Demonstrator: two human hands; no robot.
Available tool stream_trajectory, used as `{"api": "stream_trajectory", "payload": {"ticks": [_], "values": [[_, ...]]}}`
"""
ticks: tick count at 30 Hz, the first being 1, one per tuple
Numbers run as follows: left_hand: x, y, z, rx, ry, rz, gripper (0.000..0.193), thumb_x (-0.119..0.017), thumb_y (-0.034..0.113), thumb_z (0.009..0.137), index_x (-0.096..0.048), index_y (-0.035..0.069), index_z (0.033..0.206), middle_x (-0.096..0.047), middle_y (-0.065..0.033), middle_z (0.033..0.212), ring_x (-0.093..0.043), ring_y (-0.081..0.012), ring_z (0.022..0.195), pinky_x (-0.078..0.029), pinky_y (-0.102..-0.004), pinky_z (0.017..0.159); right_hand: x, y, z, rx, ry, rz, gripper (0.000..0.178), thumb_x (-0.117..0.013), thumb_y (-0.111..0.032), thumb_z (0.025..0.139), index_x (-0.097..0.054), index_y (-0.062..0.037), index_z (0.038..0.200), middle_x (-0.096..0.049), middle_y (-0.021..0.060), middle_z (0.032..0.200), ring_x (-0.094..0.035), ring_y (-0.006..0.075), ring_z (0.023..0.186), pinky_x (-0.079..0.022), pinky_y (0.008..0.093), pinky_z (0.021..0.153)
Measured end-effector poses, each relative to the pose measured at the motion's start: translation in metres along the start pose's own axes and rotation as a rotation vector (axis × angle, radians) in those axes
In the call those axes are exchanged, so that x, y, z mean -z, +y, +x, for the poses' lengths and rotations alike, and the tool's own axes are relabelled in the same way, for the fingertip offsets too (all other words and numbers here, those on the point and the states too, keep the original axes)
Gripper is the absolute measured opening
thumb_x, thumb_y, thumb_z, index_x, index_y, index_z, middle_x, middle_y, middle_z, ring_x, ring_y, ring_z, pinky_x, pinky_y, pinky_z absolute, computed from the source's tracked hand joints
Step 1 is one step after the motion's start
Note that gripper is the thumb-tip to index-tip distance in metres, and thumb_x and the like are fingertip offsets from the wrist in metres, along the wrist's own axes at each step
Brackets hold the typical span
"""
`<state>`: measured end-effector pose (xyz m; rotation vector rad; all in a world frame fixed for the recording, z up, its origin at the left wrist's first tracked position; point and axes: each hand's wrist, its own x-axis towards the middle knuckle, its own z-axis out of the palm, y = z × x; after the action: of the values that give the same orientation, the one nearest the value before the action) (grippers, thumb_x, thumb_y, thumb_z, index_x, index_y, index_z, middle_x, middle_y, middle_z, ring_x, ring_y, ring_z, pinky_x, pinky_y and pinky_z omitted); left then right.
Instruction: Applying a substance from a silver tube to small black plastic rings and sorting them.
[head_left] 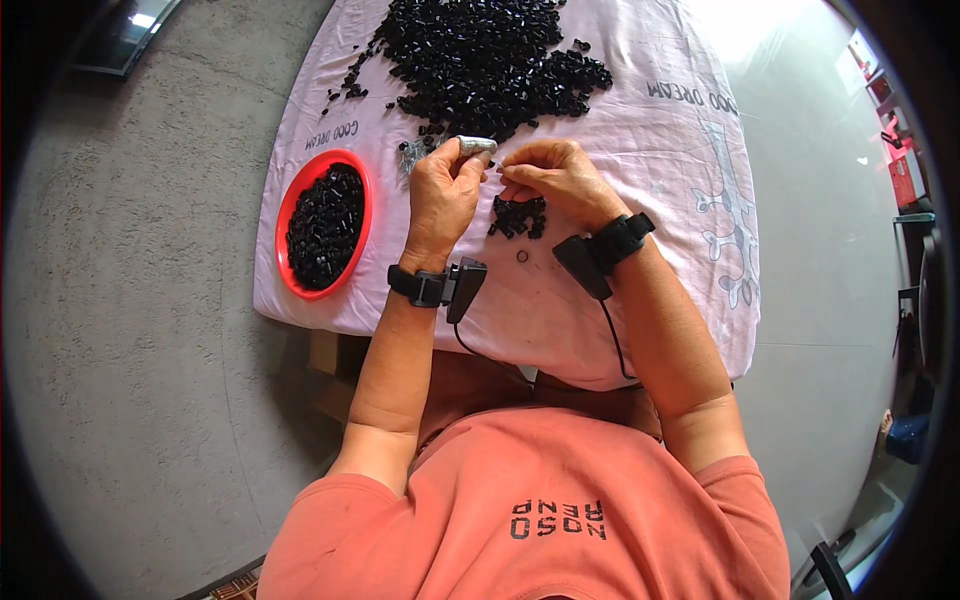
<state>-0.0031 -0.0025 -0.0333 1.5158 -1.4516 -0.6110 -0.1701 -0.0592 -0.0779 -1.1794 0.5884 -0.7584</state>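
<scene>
My left hand (pixel 443 200) is closed in a pinch above the cloth, thumb against index finger. A silvery-grey sleeve or wrap (pixel 477 145) appears to cover that index finger. Facing it, my right hand (pixel 562 180) also pinches, its fingertips just apart from the left ones. Something small and dark shows at the left fingertips, too tiny to name; what the right fingers hold is hidden. Under the right hand lies a small cluster of black plastic pieces (pixel 518 218). Small clear or silvery bits (pixel 412 155) lie beside the left hand.
A large heap of small black pieces (pixel 480 65) covers the far part of the pink cloth (pixel 640 160). At the left stands a red bowl (pixel 283 262) filled with black pieces. A small dark ring (pixel 522 257) lies near the cluster. Cables hang from both wrist-worn devices (pixel 467 288).
</scene>
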Motion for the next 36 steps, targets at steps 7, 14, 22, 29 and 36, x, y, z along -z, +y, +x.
{"api": "stream_trajectory", "payload": {"ticks": [7,14,22,29,36], "values": [[0.001,0.0,0.001,0.011,-0.02,0.055,0.011,-0.064,0.006,0.093,-0.071,0.0,0.101,-0.068,-0.0011,0.078,-0.059,-0.0062,0.068,-0.049,-0.023,0.063,0.0,-0.001,-0.001,-0.016,0.012,0.015,0.016,-0.063,-0.012,0.097,-0.069,0.0008,0.105,-0.071,0.0063,0.093,-0.07,0.0122,0.084,-0.057,0.0242,0.075],[0.001,-0.016,-0.007,0.074,-0.085,0.093,0.01,-0.063,0.004,0.091,-0.071,0.001,0.096,-0.07,-0.005,0.075,-0.063,-0.0099,0.064,-0.051,-0.0265,0.059,0.006,-0.005,-0.001,-0.008,0.088,0.165,0.019,-0.064,-0.013,0.096,-0.068,0.0019,0.107,-0.072,0.0103,0.096,-0.072,0.0163,0.085,-0.059,0.0255,0.077],[0.0,-0.025,0.009,-0.021,-0.033,0.382,0.011,-0.067,0.013,0.087,-0.071,0.004,0.091,-0.07,-0.0147,0.079,-0.069,-0.0292,0.07,-0.053,-0.0364,0.064,0.01,0.0,0.002,0.06,0.215,0.239,0.017,-0.065,-0.011,0.095,-0.068,0.0013,0.107,-0.072,0.0106,0.096,-0.073,0.018,0.086,-0.059,0.0263,0.077],[-0.005,-0.029,0.034,-0.127,-0.071,0.511,0.015,-0.066,0.009,0.08,-0.072,0.005,0.092,-0.07,-0.0175,0.089,-0.068,-0.0353,0.085,-0.054,-0.0417,0.078,0.01,0.0,0.002,0.077,0.239,0.229,0.017,-0.066,-0.012,0.095,-0.068,0.0008,0.106,-0.072,0.0095,0.095,-0.073,0.0179,0.086,-0.059,0.0259,0.077],[-0.003,-0.032,0.029,-0.107,-0.171,0.512,0.015,-0.065,0.008,0.076,-0.069,0.003,0.09,-0.069,-0.0181,0.089,-0.068,-0.0355,0.086,-0.054,-0.042,0.079,0.009,0.0,0.002,0.077,0.246,0.228,0.017,-0.065,-0.012,0.095,-0.068,0.0008,0.106,-0.072,0.0097,0.095,-0.072,0.0174,0.085,-0.059,0.0257,0.076]]}}
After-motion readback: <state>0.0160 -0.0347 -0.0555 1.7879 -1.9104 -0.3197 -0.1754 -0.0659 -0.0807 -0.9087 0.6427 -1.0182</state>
